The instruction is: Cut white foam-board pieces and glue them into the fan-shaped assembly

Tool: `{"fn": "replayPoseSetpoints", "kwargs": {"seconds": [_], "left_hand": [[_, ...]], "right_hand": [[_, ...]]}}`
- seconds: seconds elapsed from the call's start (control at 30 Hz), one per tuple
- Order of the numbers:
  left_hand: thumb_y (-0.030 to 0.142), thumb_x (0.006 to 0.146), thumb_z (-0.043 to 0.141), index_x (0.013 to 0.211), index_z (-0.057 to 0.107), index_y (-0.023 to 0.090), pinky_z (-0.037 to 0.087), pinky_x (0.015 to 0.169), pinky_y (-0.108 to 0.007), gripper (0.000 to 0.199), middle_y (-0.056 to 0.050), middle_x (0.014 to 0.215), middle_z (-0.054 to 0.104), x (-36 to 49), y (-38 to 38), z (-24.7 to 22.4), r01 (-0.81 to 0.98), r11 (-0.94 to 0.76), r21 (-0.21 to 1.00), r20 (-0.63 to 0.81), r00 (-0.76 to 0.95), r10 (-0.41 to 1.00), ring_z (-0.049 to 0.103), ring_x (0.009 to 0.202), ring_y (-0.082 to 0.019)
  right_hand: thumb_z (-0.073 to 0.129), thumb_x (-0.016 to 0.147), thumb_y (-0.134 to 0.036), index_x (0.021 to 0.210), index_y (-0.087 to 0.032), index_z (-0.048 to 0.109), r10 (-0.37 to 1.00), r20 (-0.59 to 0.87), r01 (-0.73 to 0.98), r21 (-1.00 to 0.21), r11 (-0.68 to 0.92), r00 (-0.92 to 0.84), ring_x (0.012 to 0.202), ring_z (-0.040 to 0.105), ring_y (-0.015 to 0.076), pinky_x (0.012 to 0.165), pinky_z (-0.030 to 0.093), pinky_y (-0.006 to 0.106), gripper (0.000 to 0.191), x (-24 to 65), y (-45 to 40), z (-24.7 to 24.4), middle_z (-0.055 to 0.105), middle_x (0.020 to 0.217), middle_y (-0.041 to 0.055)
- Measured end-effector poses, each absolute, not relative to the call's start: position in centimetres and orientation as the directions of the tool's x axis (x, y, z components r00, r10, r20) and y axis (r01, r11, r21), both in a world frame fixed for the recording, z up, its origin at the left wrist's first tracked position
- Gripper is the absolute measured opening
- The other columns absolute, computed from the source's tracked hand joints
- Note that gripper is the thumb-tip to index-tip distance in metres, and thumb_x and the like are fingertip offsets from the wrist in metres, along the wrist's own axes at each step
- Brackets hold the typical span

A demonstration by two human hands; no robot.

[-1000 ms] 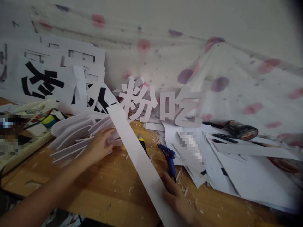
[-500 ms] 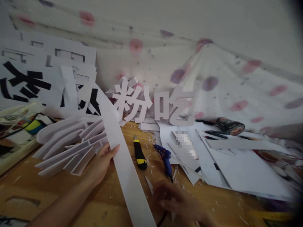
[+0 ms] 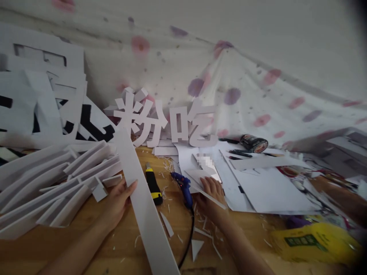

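Observation:
My left hand (image 3: pixel 120 202) pinches the edge of a long white foam-board strip (image 3: pixel 143 206), which slants from the bottom of the view up to the cut-out characters. My right hand (image 3: pixel 210 193) has its fingers over a flat white foam-board piece (image 3: pixel 197 183) and its thumb beneath, gripping it above the papers. Between the hands lie a yellow-and-black utility knife (image 3: pixel 153 187) and a blue glue gun (image 3: pixel 183 189) with a small red light. White cut-out characters (image 3: pixel 140 120) stand behind them.
Folded white strips (image 3: pixel 65 179) are heaped on the left, before leaning cut boards (image 3: pixel 57 88). White sheets (image 3: pixel 269 191), pens (image 3: pixel 241 153) and a dark can (image 3: pixel 254 143) lie right. Scraps litter the table. A yellow packet (image 3: pixel 315 242) sits front right; another person's arm (image 3: pixel 341 194) shows at far right.
My view has swung right. My right hand has moved forward from the near table to the papers and taken hold of a white piece. My left hand keeps the long strip.

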State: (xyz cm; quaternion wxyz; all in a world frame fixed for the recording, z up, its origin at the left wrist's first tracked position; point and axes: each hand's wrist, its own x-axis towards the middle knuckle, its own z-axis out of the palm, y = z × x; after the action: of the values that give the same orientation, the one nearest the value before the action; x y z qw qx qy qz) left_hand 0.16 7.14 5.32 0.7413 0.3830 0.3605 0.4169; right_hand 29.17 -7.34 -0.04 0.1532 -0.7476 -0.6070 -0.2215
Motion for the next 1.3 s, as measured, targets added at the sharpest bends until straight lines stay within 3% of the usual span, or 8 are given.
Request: {"fn": "replayPoseSetpoints", "kwargs": {"seconds": [0.2, 0.77, 1.1, 1.2, 1.3], "left_hand": [[0.037, 0.053, 0.084, 0.088, 0.066, 0.019, 0.050, 0.055, -0.021, 0.044, 0.001, 0.070, 0.068, -0.4, 7.3, 5.3, -0.314, 0.414, 0.855, -0.290, 0.372, 0.882, 0.059, 0.059, -0.013], [0.036, 0.043, 0.087, 0.084, 0.068, 0.019, 0.050, 0.050, -0.021, 0.048, 0.002, 0.069, 0.069, 0.0, 7.1, 5.8, -0.307, 0.409, 0.859, -0.314, 0.315, 0.896, 0.061, 0.057, -0.014], [0.036, 0.046, 0.087, 0.084, 0.067, 0.017, 0.051, 0.050, -0.021, 0.047, 0.002, 0.069, 0.069, 0.0, 6.8, 5.3, -0.307, 0.394, 0.866, -0.285, 0.344, 0.895, 0.059, 0.054, -0.012], [0.035, 0.046, 0.087, 0.087, 0.067, 0.017, 0.051, 0.051, -0.021, 0.049, 0.002, 0.070, 0.069, -0.3, 6.6, 5.4, -0.325, 0.390, 0.862, -0.281, 0.334, 0.900, 0.060, 0.055, -0.012], [0.035, 0.047, 0.086, 0.087, 0.067, 0.017, 0.050, 0.050, -0.022, 0.048, 0.002, 0.070, 0.069, -0.8, 6.7, 5.3, -0.323, 0.389, 0.863, -0.285, 0.325, 0.902, 0.059, 0.053, -0.012]], "right_hand": [[0.050, 0.082, -0.025, 0.127, -0.011, 0.048, 0.865, 0.419, 0.917, 0.156, -0.367, 0.276, 0.120, 0.042, 0.0347, 0.103, 0.030, 0.051, 0.047, 30.5, -4.8, 0.1, 0.052, 0.127, 0.0198], [0.041, 0.076, -0.006, 0.136, -0.018, 0.038, 0.856, 0.419, 0.899, 0.173, -0.403, 0.303, 0.126, 0.038, 0.0274, 0.105, 0.027, 0.046, 0.061, 37.6, -7.4, 0.5, 0.048, 0.134, 0.0129], [0.040, 0.080, -0.007, 0.135, -0.013, 0.040, 0.874, 0.316, 0.896, 0.128, -0.425, 0.369, 0.132, 0.031, 0.0258, 0.108, 0.024, 0.044, 0.055, 39.0, -8.4, 1.0, 0.039, 0.141, 0.0160], [0.051, 0.075, -0.014, 0.139, -0.012, 0.033, 0.877, 0.270, 0.894, 0.102, -0.437, 0.398, 0.136, 0.024, 0.0303, 0.107, 0.024, 0.047, 0.067, 38.9, -8.9, 1.4, 0.031, 0.146, 0.0189], [0.062, 0.068, -0.027, 0.142, -0.012, 0.030, 0.889, 0.194, 0.898, 0.076, -0.434, 0.414, 0.134, 0.027, 0.0345, 0.104, 0.029, 0.049, 0.082, 39.1, -9.9, 2.0, 0.033, 0.145, 0.0210]]}}
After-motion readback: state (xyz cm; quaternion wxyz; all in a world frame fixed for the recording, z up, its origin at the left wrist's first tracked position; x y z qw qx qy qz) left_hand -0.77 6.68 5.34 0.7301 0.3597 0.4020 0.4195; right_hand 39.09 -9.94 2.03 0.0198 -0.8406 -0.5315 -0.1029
